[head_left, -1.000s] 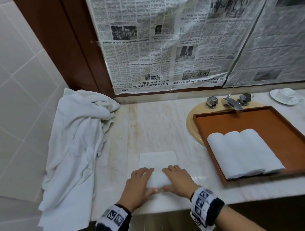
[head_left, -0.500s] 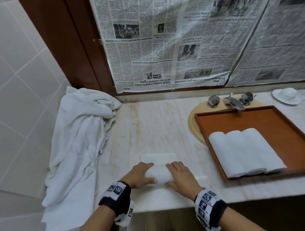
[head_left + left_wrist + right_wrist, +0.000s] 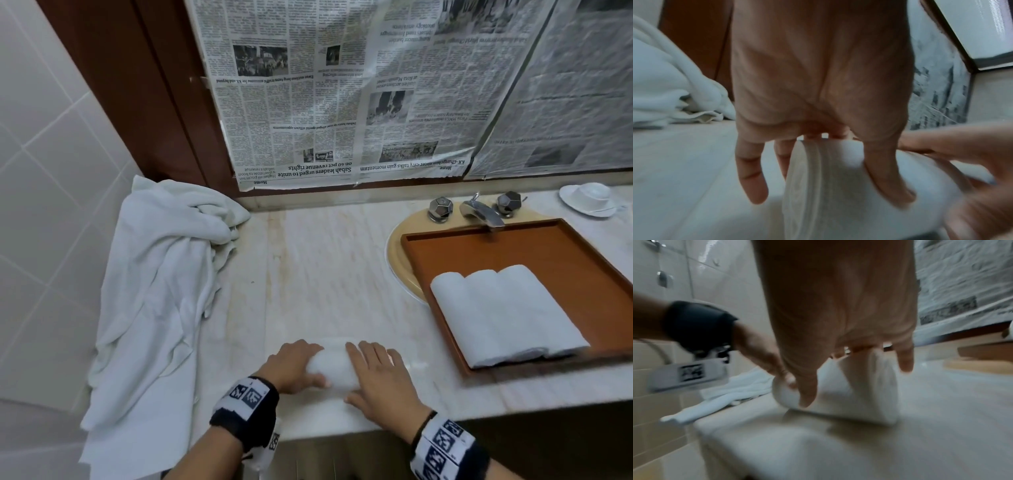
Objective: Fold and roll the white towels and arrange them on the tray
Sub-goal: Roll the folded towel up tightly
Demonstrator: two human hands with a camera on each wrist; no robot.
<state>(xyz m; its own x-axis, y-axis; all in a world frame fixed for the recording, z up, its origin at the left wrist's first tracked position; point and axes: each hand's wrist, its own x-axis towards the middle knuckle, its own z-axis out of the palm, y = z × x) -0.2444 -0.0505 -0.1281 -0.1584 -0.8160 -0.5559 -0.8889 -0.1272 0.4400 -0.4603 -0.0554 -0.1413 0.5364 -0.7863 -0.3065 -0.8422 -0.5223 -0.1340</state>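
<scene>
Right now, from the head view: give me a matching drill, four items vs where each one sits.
Items:
1. three rolled towels
2. towel roll
3. loose towel pile
4. cup and saucer

Places:
A. far right corner of the counter
B. side by side in the tray
C. draped over the counter's left end
D. near edge, between left hand and right hand

Pairs: 1-B, 2-D, 3-C, 4-A
</scene>
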